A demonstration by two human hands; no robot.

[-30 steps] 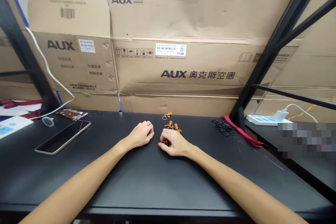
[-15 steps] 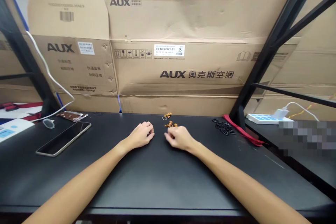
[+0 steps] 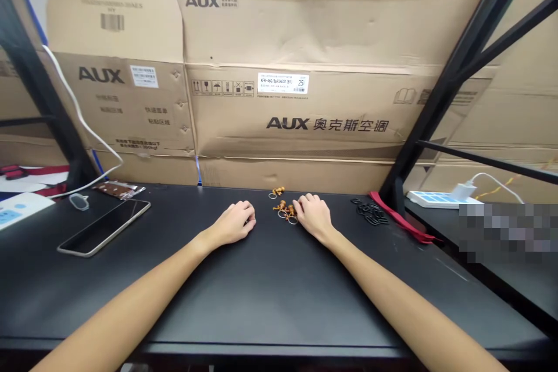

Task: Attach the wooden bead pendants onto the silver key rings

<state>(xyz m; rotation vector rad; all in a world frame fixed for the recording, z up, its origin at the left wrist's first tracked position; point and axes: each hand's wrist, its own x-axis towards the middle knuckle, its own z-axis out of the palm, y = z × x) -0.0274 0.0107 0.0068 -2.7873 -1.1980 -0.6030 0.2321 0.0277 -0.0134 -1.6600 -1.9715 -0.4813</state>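
Two small clusters of brown beads on metal split rings lie on the black table (image 3: pixel 279 296). One cluster (image 3: pixel 285 211) sits just left of my right hand (image 3: pixel 313 216), whose fingers are spread flat on the tabletop and almost touch its rings. The other, smaller cluster (image 3: pixel 276 191) lies farther back, near the cardboard. My left hand (image 3: pixel 235 223) rests curled on the table, left of both clusters. Its fingertips hide whether it holds anything small.
A smartphone (image 3: pixel 103 228) lies at left, and a pile of black rubber rings (image 3: pixel 370 213) and a red strap (image 3: pixel 401 219) lie at right. Flattened AUX cardboard (image 3: pixel 288 87) stands along the back edge, between black shelf uprights. A power strip (image 3: pixel 436 199) sits at far right.
My right hand has moved back and to the right, from in front of the beads to beside them, and its fingers have spread. My left hand stays in place.
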